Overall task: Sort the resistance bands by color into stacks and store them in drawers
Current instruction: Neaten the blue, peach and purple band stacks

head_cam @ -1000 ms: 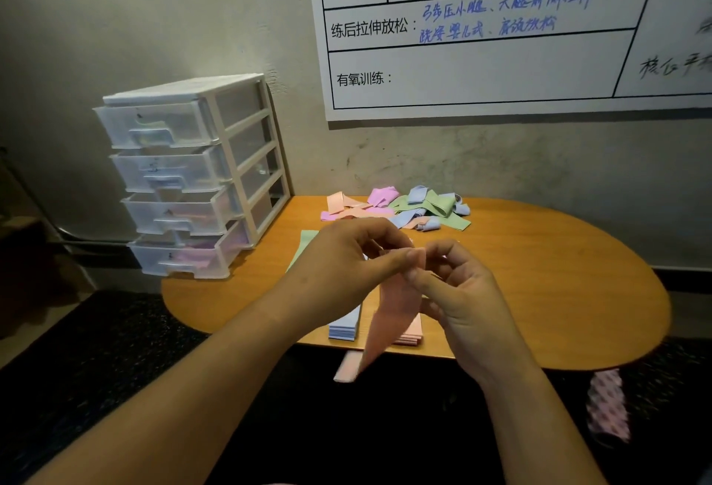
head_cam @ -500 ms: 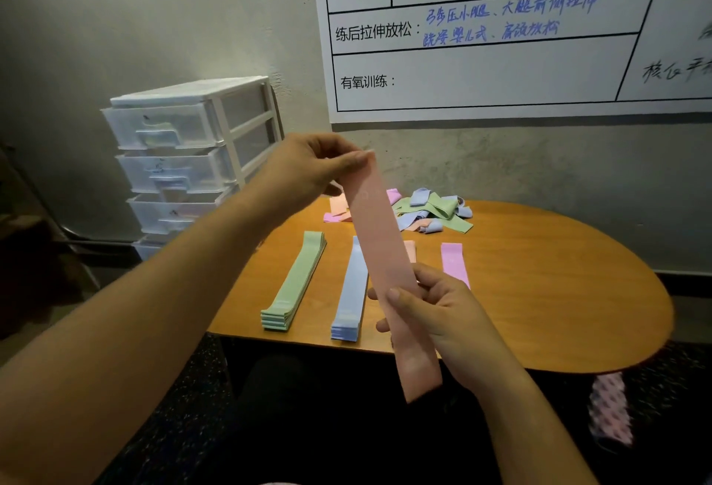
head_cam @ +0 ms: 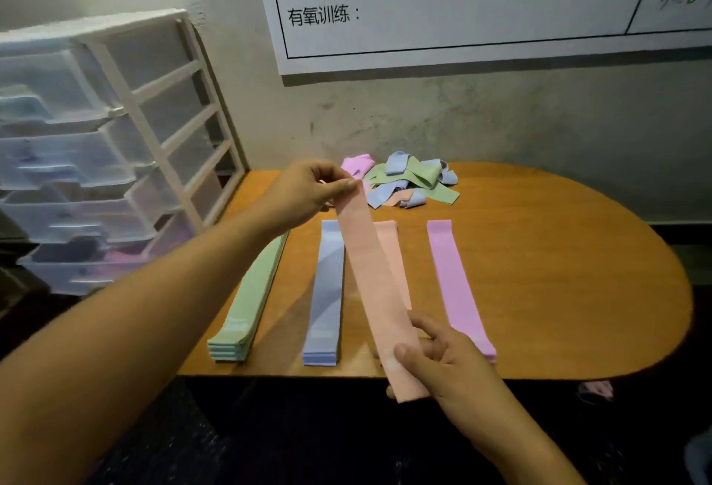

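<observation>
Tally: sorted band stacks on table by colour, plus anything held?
Green flat elastic band stack: 1
Blue flat elastic band stack: 1
Peach flat elastic band stack: 1
Pink-purple flat elastic band stack: 1
Peach elastic band in left hand, right hand: 1
Total: 5

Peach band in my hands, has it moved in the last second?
Yes. The peach band has dropped toward the table: its far end, earlier above the loose pile, now sits level with it, over the peach stack.
</observation>
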